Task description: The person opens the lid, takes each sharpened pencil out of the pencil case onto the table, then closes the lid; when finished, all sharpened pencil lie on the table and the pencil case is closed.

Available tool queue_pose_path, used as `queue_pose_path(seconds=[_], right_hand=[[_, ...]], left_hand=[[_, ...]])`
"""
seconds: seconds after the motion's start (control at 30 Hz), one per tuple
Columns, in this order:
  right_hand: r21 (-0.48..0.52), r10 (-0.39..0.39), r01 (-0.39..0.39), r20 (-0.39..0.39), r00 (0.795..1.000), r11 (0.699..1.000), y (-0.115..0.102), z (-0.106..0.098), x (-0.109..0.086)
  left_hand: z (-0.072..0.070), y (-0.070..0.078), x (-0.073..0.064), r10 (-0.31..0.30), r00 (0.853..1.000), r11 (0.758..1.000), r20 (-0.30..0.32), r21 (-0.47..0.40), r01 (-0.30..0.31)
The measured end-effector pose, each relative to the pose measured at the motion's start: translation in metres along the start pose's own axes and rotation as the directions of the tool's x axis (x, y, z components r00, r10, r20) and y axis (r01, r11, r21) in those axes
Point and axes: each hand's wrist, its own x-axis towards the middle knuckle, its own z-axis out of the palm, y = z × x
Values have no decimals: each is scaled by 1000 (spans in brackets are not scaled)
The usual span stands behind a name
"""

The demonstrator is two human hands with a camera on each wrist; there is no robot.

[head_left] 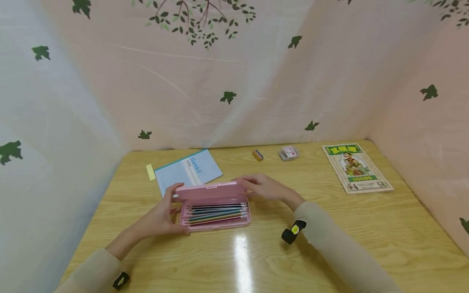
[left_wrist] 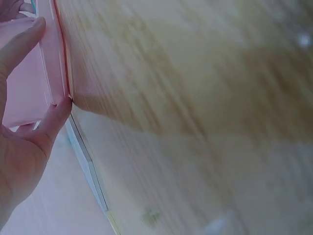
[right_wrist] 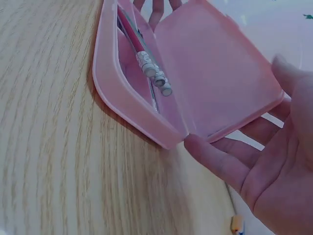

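Note:
A pink plastic pencil case [head_left: 215, 227] lies on the table with its lid [head_left: 209, 192] raised at the back. Several pencils [head_left: 216, 212] lie inside, and the right wrist view shows silver-capped eraser ends. My left hand [head_left: 157, 223] holds the case's left end, thumb at the front corner and fingers up by the lid. At the right end, my right hand [head_left: 264, 188] holds the lid between thumb and fingers, with one fingertip near the hinge corner in the right wrist view.
Behind the case lies a blue "Gambit" notebook [head_left: 209, 167], with a yellow strip [head_left: 150, 172] beside it. Farther right are a small orange-and-blue block [head_left: 257, 155], a clear box with a white-and-red label [head_left: 289, 153] and a green-and-cream booklet [head_left: 357, 167]. Patterned cloth [head_left: 183, 101] surrounds the wooden table [head_left: 293, 264].

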Motion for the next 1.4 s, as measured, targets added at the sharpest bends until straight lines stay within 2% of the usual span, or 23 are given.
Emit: queue_pose_path(seconds=[0.1,0.17,0.37,0.47,0.6,0.7,0.9,1.07,1.4], right_hand=[[131,48,-48,3,999,990,4,-2,2],[169,75,-71,-15,997,983,6,-3,3],[308,84,-63,-55,995,949,11,-5,4],[355,106,-62,-107,989,933,12,-3,3],[348,121,-43,-206,971,936,10,0,0],[312,98,-16,-249,963,950,7,4,-5],[307,73,17,-279,957,952,7,11,-11],[320,85,12,-286,954,947,9,12,-16],[314,75,0,-227,971,949,14,11,-20]], left_hand=[[2,1,0,3,1000,1000,-17,-16,-3],[2,1,0,3,1000,1000,-23,-23,-3],[0,0,1,24,1000,1000,-6,-7,-24],[-1,1,2,17,1000,1000,7,7,-17],[-3,4,4,-42,999,998,13,44,41],[-3,5,4,-75,997,996,9,49,75],[-3,1,4,-70,998,997,7,31,70],[-3,0,4,-77,997,996,14,40,76],[-4,-2,6,-68,997,994,26,86,66]])
